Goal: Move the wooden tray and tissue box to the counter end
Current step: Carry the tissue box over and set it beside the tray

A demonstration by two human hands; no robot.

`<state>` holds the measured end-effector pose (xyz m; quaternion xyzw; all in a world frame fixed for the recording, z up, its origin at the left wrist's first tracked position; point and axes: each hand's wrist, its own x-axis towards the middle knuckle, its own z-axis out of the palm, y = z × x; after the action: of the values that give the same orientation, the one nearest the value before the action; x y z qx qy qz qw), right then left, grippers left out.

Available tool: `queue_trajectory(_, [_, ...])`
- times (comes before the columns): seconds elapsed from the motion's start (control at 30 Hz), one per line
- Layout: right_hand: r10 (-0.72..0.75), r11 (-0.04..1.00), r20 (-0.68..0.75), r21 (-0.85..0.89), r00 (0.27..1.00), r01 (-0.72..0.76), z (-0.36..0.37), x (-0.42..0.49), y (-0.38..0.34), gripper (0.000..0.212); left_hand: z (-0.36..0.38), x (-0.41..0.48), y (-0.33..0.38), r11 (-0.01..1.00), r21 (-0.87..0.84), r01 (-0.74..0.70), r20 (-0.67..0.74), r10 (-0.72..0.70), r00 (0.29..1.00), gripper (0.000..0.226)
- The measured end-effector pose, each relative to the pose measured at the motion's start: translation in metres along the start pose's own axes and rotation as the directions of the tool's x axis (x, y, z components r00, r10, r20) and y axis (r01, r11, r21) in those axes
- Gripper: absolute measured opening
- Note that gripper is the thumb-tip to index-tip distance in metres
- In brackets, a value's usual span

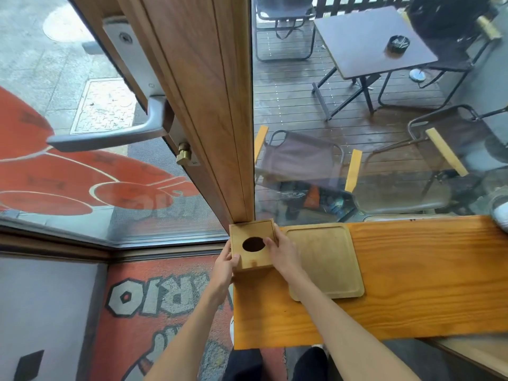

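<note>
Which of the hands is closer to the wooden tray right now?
The right hand. It grips the right side of the tissue box, right beside the wooden tray. The left hand holds the box's left side, with the box between it and the tray.

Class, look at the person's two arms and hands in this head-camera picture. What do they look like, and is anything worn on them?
Both forearms are bare as far as the frame shows: no sleeves, watch or bracelets. The left hand and right hand wear no gloves, and no rings show. The fingernails look short and plain. No markings are visible on either arm.
</note>
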<state>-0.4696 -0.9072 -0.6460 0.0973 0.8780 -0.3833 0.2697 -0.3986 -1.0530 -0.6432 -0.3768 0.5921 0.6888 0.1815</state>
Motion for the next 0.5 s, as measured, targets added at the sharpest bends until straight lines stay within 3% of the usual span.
queue_trajectory(0.5, [-0.013, 0.999, -0.078, 0.042, 0.997, 0.017, 0.0029, -0.0066, 0.0053, 0.058, -0.0044, 0.0086, -0.0036, 0.995, 0.101, -0.024, 0.034, 0.021, 0.999, 0.058])
